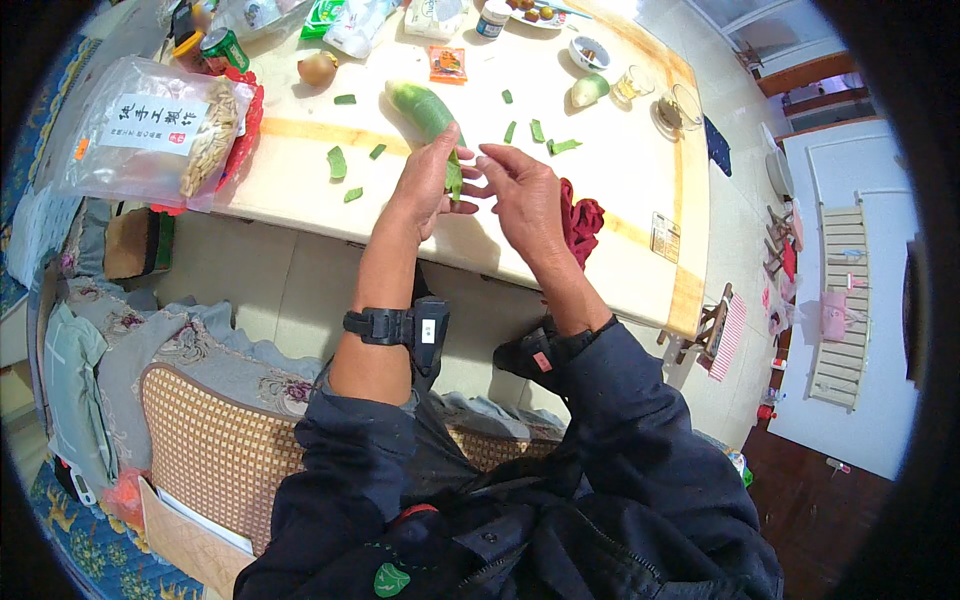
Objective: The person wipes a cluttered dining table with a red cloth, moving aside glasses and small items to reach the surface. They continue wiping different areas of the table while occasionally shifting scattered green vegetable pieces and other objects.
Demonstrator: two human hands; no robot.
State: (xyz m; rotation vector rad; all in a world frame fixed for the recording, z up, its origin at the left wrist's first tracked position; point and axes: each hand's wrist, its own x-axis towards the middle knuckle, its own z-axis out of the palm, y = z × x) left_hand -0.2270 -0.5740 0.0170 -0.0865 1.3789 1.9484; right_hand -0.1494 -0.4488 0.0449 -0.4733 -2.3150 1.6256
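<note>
My left hand [429, 184] is around the lower end of a long green radish [421, 109], which points away from me over the table. A strip of green peel [454, 178] shows by the fingers of that hand. My right hand [523, 196] is bent close beside it, thumb and index finger drawn together near the left fingertips. Whether something small is between those fingers is hidden. Several pieces of green peel [337, 163] are scattered on both sides of the radish. Past the right hand sits a pale-tipped cut radish piece [590, 90].
A dark red cloth [583, 225] lies beside my right wrist. A clear bag of dried food [157, 135] rests at the table's left edge. Farther back are an onion [317, 70], an orange packet [448, 64], a small bowl [589, 54] and a glass cup [632, 82].
</note>
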